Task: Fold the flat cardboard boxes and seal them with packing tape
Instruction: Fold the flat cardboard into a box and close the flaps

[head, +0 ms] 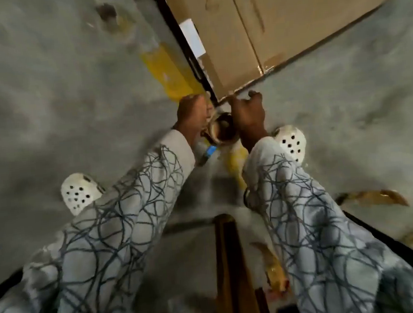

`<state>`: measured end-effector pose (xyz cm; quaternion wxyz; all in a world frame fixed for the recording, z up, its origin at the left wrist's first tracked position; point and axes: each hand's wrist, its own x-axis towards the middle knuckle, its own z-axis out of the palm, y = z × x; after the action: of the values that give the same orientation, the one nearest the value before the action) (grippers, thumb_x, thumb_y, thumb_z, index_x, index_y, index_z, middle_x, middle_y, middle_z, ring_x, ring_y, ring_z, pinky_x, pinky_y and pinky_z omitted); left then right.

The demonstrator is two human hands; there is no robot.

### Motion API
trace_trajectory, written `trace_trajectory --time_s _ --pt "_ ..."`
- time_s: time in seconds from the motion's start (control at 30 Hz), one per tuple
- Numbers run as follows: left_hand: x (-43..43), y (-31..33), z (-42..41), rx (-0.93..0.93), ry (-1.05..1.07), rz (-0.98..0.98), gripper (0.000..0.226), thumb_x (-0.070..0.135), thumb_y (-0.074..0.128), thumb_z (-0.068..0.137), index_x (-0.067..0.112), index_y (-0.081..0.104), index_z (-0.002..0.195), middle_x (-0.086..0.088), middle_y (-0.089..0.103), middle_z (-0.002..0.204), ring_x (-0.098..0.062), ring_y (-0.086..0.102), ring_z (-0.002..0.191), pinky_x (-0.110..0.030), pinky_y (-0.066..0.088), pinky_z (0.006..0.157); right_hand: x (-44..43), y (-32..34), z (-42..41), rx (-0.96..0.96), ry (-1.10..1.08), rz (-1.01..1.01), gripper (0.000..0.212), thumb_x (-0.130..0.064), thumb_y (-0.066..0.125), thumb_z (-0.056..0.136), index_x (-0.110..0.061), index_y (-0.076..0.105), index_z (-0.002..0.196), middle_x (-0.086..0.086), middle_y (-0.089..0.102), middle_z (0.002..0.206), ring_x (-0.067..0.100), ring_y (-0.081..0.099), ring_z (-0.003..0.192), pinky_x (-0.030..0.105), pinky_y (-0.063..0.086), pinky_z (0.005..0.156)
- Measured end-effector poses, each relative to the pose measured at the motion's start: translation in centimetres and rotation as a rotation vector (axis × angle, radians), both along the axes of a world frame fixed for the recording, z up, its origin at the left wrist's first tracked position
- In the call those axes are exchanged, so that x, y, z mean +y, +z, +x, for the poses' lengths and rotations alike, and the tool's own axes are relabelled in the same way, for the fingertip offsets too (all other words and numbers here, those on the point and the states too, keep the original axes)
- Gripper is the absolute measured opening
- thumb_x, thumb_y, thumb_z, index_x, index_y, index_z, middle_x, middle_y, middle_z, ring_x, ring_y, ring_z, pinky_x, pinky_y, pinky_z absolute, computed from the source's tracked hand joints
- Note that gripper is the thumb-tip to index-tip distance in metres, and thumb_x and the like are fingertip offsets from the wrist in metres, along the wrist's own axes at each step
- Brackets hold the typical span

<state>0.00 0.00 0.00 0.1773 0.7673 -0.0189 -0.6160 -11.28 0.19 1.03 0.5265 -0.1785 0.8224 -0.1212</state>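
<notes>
Sealing is in hand. The brown folded cardboard box (251, 27) lies on the grey concrete floor (44, 83). The left hand (193, 115) presses straight-fingered at its near corner, while the right hand (248, 117) seems curled round the brown packing-tape roll (223, 127). Next, the tape likely needs drawing along the seam.

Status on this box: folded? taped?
Done: box folded, top flaps closed along a centre seam. In hand: left hand and right hand at its near corner, tape roll between them; grip too blurred to read. Left: sealing that seam; tape there unclear.

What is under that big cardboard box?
Grey floor shows around the cardboard box, and a yellow stripe runs up to its near corner. Whatever lies directly beneath is covered.
</notes>
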Motion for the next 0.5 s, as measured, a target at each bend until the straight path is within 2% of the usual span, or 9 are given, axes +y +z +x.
trace_trajectory --time_s 0.07,0.1,0.13,0.17,0.23,0.33,0.4,0.43,0.5 --pt "-0.5 -2.9 -0.5 0.038 0.026 -0.049 0.026 0.017 0.049 0.099 0.017 0.057 0.075 -0.001 0.05 0.057 -0.012 0.038 0.037 -0.019 0.028 0.043 -0.9 -2.9 0.7 -0.073 -0.228 0.0 0.081 -0.044 0.075 0.076 -0.001 0.046 0.139 0.02 0.067 0.12 0.031 0.069 0.098 0.04 0.056 0.083" --pt "-0.7 -3.8 -0.4 0.052 0.031 -0.059 0.021 0.017 0.046 0.101 0.017 0.062 0.087 -0.004 0.06 0.067 -0.014 0.046 0.045 -0.021 0.037 0.046 -1.3 -4.2 0.9 -0.134 -0.314 -0.033 0.076 -0.04 0.078 0.072 0.002 0.055 0.131 0.019 0.071 0.108 0.028 0.07 0.08 0.037 0.057 0.067" --pt "-0.5 -4.2 -0.3 0.075 0.042 -0.082 0.022 0.016 0.042 0.102 0.018 0.064 0.1 -0.007 0.068 0.081 -0.018 0.054 0.055 -0.023 0.045 0.05 -1.5 -5.0 1.1 -0.161 -0.351 -0.077 0.066 -0.037 0.08 0.071 0.002 0.063 0.121 0.014 0.073 0.096 0.026 0.068 0.069 0.034 0.055 0.059" --pt "-0.6 -4.0 -0.4 0.098 0.058 -0.099 0.026 0.015 0.039 0.103 0.019 0.064 0.11 -0.008 0.071 0.094 -0.02 0.058 0.064 -0.027 0.05 0.056 -1.8 -5.5 1.2 -0.167 -0.36 -0.11 0.056 -0.035 0.083 0.071 -0.001 0.068 0.112 0.009 0.073 0.089 0.024 0.068 0.067 0.033 0.055 0.058" --pt "-0.6 -2.3 0.0 0.135 0.076 -0.13 0.032 0.014 0.041 0.102 0.02 0.062 0.124 -0.003 0.07 0.103 -0.019 0.061 0.074 -0.03 0.055 0.064 -2.3 -3.6 1.8 -0.159 -0.354 -0.165 0.039 -0.037 0.086 0.074 -0.008 0.068 0.094 0.003 0.069 0.077 0.019 0.065 0.061 0.03 0.055 0.058" --pt "-0.3 2.9 1.3 0.209 0.148 -0.18 0.029 0.023 0.049 0.099 0.017 0.062 0.124 0.001 0.067 0.103 -0.019 0.064 0.081 -0.031 0.054 0.069 -2.1 1.2 3.1 -0.239 -0.351 -0.161 0.03 -0.029 0.079 0.086 -0.009 0.057 0.085 0.003 0.052 0.057 0.01 0.044 0.034 0.017 0.036 0.038" --pt "0.8 8.2 2.9 0.186 0.196 -0.271 0.025 0.027 0.058 0.095 0.014 0.066 0.114 -0.003 0.066 0.092 -0.019 0.063 0.073 -0.029 0.053 0.064 -0.7 6.2 4.9 -0.333 -0.374 -0.213 0.027 -0.024 0.076 0.089 -0.003 0.059 0.093 0.008 0.057 0.064 0.009 0.046 0.032 0.015 0.035 0.034" --pt "1.8 11.0 3.8 0.152 0.201 -0.335 0.021 0.025 0.063 0.092 0.013 0.068 0.109 -0.007 0.068 0.09 -0.021 0.063 0.073 -0.03 0.054 0.064 0.6 8.6 5.9 -0.389 -0.375 -0.23 0.032 -0.027 0.076 0.088 0.0 0.062 0.1 0.013 0.064 0.076 0.011 0.054 0.038 0.017 0.039 0.036" --pt "4.2 16.0 5.6 0.097 0.176 -0.46 0.021 0.018 0.069 0.087 0.008 0.072 0.105 -0.017 0.074 0.099 -0.025 0.066 0.081 -0.041 0.058 0.076 3.3 13.0 8.2 -0.47 -0.39 -0.269 0.041 -0.029 0.076 0.088 0.0 0.064 0.114 0.017 0.069 0.095 0.017 0.062 0.054 0.021 0.046 0.04"
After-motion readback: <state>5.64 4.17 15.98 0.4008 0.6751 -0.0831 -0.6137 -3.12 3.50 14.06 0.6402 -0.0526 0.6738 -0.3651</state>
